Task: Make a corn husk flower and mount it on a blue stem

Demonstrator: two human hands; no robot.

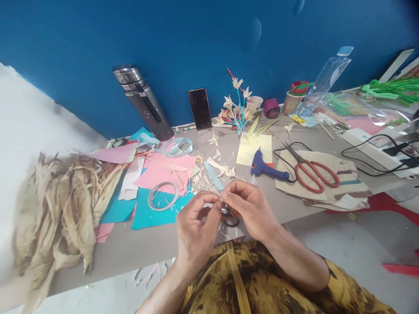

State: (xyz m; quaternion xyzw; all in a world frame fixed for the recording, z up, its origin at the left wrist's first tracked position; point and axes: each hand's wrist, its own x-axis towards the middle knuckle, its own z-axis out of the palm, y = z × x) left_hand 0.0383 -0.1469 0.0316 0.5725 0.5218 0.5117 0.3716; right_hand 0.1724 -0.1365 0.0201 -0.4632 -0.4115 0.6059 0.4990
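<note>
My left hand [199,222] and my right hand [250,207] meet above the table's front edge, both closed in a pinch with fingertips touching. Something small and pale shows between the fingertips, too small to name. A light blue strip [214,175] runs up to the fingers of my right hand; whether it is held or lies behind them I cannot tell. Under the hands, partly hidden, is a dark-handled metal tool [231,221]. Pale husk scraps [201,179] lie just beyond. Further back stand husk flowers [240,109] on blue stems.
Dried husks [65,209] hang over the left edge beside pink paper [168,172], blue paper [147,213] and a tape roll [163,196]. A blue glue gun [266,168] and red-handled scissors [316,174] lie right. A flask [144,102], phone [200,109] and plastic bottle [327,80] stand along the wall.
</note>
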